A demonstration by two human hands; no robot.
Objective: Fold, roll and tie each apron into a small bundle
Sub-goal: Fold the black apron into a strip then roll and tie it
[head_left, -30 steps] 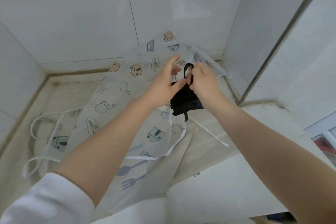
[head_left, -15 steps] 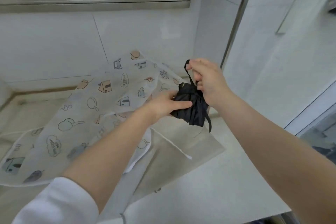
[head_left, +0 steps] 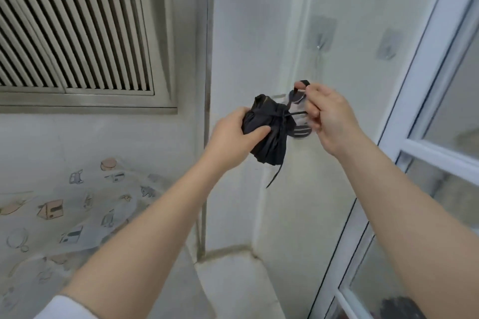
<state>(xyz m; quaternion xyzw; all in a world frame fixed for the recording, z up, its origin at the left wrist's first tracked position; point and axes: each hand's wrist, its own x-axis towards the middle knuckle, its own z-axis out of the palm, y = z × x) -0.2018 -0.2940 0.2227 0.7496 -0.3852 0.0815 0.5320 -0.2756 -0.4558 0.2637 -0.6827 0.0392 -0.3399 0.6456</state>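
The bundle (head_left: 267,132) sits up in the air between the left hand (head_left: 233,137) and right hand (head_left: 329,116). A printed apron (head_left: 77,210) lies lower left, under the vent (head_left: 72,26); wall hooks (head_left: 321,33) are behind the hands.

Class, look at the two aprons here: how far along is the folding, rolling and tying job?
Done: the black apron is already rolled into a bundle with its strap cinched around it. In hand: the left hand grips the bundle while the right hand holds the strap loop. Left: the printed apron lies spread out, unfolded.
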